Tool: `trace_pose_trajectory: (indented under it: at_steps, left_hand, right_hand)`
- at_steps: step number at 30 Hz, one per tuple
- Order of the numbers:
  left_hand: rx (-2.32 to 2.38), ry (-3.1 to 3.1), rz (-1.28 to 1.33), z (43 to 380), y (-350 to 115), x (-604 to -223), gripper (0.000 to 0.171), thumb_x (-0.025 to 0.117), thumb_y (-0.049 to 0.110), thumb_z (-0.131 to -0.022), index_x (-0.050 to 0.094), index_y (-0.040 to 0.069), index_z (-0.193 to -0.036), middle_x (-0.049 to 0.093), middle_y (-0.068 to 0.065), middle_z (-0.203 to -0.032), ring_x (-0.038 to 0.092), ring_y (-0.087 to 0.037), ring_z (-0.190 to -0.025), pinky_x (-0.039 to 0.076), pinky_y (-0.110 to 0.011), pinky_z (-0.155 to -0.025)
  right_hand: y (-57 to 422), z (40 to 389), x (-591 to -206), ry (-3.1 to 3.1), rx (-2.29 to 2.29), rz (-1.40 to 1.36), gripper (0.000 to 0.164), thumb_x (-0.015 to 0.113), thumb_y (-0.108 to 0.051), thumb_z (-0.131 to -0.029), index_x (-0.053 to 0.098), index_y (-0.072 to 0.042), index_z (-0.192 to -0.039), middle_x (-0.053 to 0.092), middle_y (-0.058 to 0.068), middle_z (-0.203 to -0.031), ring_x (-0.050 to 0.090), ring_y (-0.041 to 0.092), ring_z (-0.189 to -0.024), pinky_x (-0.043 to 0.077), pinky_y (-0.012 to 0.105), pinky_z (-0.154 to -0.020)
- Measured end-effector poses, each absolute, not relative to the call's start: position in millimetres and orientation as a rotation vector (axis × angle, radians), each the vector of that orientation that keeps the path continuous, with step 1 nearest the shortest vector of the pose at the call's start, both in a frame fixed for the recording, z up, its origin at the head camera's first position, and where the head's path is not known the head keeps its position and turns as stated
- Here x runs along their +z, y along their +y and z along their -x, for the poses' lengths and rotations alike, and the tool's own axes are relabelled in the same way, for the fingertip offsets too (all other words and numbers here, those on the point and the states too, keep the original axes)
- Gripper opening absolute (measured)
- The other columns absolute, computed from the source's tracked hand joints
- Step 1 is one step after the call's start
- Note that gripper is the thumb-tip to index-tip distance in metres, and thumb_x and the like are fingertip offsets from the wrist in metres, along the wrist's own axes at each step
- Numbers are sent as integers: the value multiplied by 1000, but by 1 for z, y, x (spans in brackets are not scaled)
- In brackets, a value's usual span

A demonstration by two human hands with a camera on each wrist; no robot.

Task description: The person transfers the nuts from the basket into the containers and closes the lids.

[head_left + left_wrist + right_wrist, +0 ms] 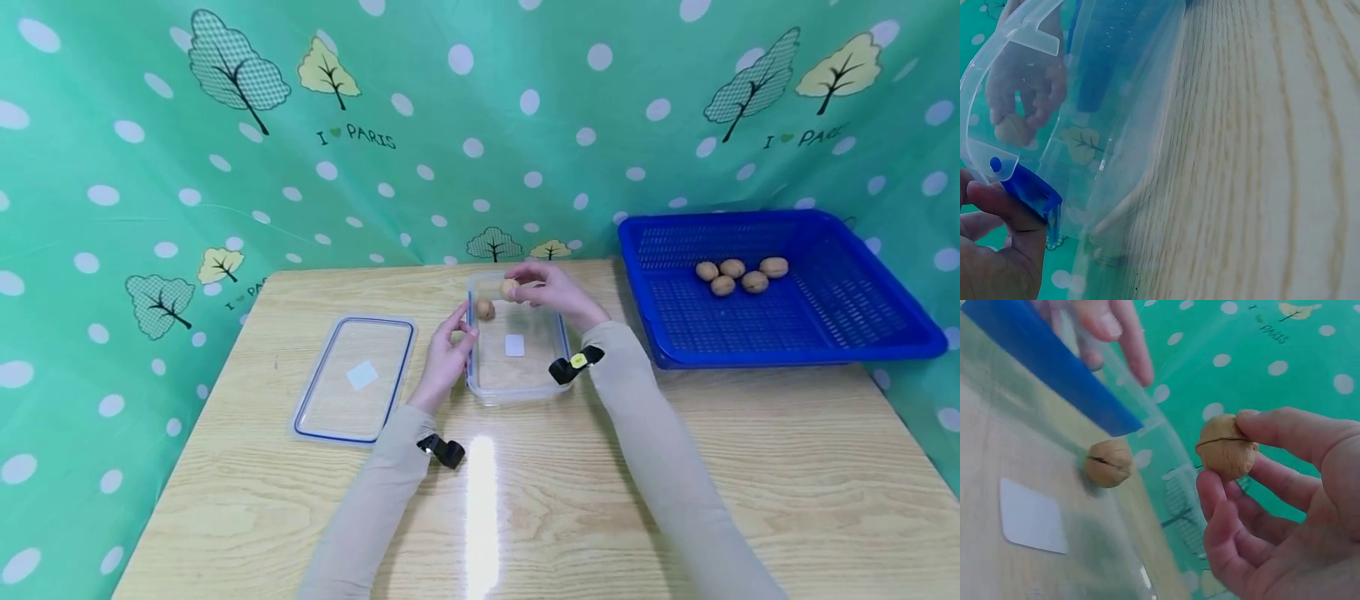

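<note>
My right hand (pixel 557 295) pinches a walnut (pixel 1227 453) between thumb and fingertips, above the far part of a clear plastic food container (pixel 517 393). A second walnut (pixel 1109 465) sits inside the container, near its far left corner. My left hand (pixel 444 360) grips the container's left side, with thumb and fingers at a blue clip (pixel 1032 190) in the left wrist view. A white square label (pixel 514 345) shows on the container floor.
To the left, the container's clear lid (pixel 330 400) with its blue seal lies on the wooden table (pixel 600 517). At the back right stands a blue plastic basket (pixel 787 357) holding several walnuts (pixel 754 282). A green polka-dot cloth (pixel 450 108) hangs behind the table.
</note>
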State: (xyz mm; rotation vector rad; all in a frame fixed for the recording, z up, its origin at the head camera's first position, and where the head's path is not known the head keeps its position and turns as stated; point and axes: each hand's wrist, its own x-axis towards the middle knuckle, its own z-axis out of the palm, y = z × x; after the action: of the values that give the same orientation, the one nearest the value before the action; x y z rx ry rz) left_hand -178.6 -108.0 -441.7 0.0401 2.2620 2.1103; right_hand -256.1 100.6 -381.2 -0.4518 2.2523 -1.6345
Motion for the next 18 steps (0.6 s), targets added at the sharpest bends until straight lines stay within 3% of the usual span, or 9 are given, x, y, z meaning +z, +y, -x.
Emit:
trace_pose_trajectory:
  at_steps: [8, 18]
  left_hand:
    - [2090, 2259, -55, 180, -108, -441, 58, 49, 1, -99, 31, 15, -152, 42, -15, -113, 37, -3, -50, 35, -17, -44]
    - [2052, 2359, -86, 180, -103, -441, 57, 48, 0, -98, 31, 10, -152, 43, -11, -107, 36, -3, -52, 35, -16, -46]
  right_hand:
    - [83, 267, -395, 2170, -1760, 271, 43, 66, -11, -92, 54, 0, -132, 49, 18, -128, 53, 30, -110, 47, 47, -95]
    - [76, 272, -411, 2007, -1911, 106, 46, 59, 0, -92, 48, 1, -137, 48, 19, -125, 54, 27, -102, 44, 47, -99]
